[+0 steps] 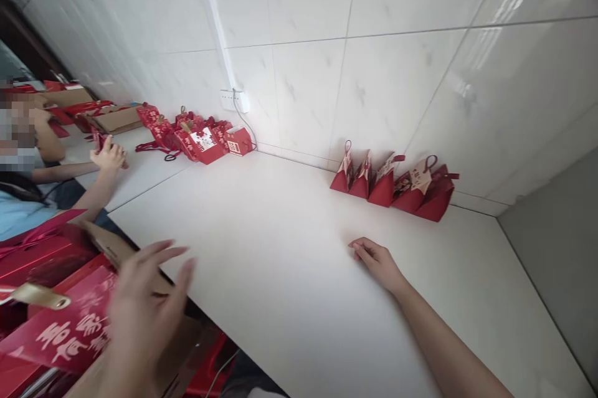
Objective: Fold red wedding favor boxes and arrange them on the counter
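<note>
My left hand (142, 304) hovers at the table's left edge, blurred, fingers spread apart and holding nothing, just above a cardboard box of flat red printed sheets (70, 329). My right hand (376, 261) rests on the white table (280, 248), fingers loosely curled with nothing in them. A row of folded red pyramid-shaped gift boxes (392, 183) stands against the wall beyond my right hand.
A second heap of red gift boxes (196, 136) lies by a wall socket (233, 100) at the back left. Another person (28, 161) sits at the far left, their hands (108, 154) on a red piece. Cardboard boxes (116, 118) stand behind them.
</note>
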Motion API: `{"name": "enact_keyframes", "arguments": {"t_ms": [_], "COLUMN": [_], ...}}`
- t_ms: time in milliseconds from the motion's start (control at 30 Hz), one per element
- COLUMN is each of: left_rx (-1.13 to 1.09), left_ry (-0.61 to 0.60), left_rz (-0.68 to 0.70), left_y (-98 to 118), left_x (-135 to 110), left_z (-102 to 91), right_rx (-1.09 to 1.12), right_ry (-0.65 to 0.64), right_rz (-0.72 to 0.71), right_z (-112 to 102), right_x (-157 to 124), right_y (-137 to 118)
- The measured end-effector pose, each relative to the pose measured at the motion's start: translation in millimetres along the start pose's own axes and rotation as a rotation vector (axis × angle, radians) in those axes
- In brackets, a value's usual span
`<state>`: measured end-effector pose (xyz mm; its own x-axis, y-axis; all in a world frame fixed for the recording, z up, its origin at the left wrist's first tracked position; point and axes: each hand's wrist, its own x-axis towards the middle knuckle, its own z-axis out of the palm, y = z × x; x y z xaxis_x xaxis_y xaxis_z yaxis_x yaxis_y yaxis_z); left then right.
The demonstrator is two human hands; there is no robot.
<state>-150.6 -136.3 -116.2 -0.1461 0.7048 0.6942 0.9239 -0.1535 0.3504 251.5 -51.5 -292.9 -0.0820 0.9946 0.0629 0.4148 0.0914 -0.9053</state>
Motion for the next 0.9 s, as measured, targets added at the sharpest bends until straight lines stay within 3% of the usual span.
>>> {"name": "enact_keyframes", "arguments": {"t_ms": [67, 167, 300, 367, 433, 533, 633, 767, 900], "left_rx": [-0.201, -0.43, -0.511, -0.446, -0.356, -0.309, -0.311, -0.294, -0.313], "left_ry": [-0.178, -0.499, -0.84, -0.849, -0.782, -0.704, -0.687, -0.671, -0.682], "left_rz": [0.121, 0.185, 0.207, 0.202, 0.179, 0.167, 0.177, 0.189, 0.175], "left_y": [21.1, 58.5, 84.4, 85.2, 82.5, 76.5, 71.5, 70.5, 74.5], "left_x": [10.3, 24.3, 32.2, 31.0, 27.7, 23.3, 21.8, 20.9, 18.1], "left_z": [51.5, 135.6, 235.9, 277.1, 309.2, 336.9, 344.7, 342.4, 339.0], "right_rx": [0.011, 0.061, 0.105, 0.056, -0.022, -0.116, -0.165, -0.246, -0.331], "right_ry": [0.019, 0.072, 0.163, 0.22, 0.304, 0.453, 0.519, 0.446, 0.42], "right_rz": [0.005, -0.001, -0.024, -0.043, -0.091, -0.159, -0.19, -0.237, -0.115], "right_z": [1.1, 3.8, 0.2, -9.9, -25.6, -51.3, -63.9, -48.4, -27.0], "right_x": [0.4, 3.4, 16.8, 26.4, 37.0, 57.8, 93.7, 162.3, 211.1], "right_y": [-3.6, -8.4, -16.1, -20.8, -26.6, -40.6, -63.6, -95.3, -107.0]}}
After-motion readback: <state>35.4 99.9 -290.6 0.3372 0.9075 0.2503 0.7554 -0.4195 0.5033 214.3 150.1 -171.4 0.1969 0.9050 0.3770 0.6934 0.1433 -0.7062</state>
